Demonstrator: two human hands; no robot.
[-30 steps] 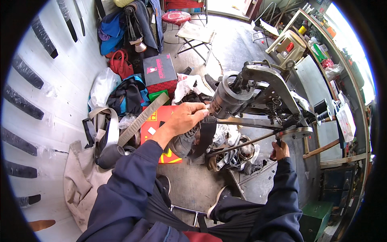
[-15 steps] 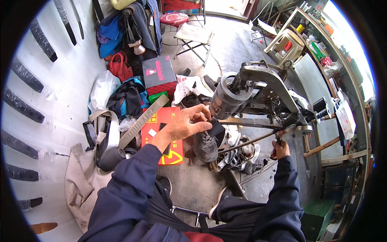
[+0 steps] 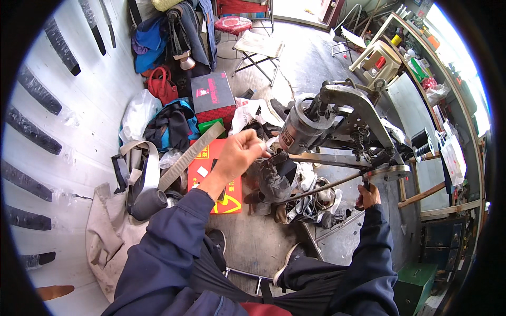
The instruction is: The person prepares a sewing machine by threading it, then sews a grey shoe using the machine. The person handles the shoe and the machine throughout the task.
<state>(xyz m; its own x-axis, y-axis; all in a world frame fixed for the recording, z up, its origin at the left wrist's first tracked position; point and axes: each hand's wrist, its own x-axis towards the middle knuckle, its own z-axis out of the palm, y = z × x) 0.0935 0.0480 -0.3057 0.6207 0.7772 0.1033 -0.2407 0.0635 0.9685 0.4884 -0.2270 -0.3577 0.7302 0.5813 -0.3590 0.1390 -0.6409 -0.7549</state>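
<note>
Concrete floor [image 3: 311,58], grey, daylit toward the top. White wall [image 3: 58,131] at left with dark slots. Folding stool [image 3: 258,47] and red stool [image 3: 232,25] near the top. Plastic stool [image 3: 377,55] beside shelves [image 3: 421,47] at right. Green box [image 3: 414,282] low right.

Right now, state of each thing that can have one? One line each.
left hand: raised, fingers pinched together near the machine head; what they pinch is too small to tell
right hand: closed on the handwheel's handle
handwheel: gripped at its handle
sewing machine: upright, a grey shoe on its arm
grey shoe: mounted on the arm, opening up
dark red box: lid shut
folding stool: unfolded, standing
</note>
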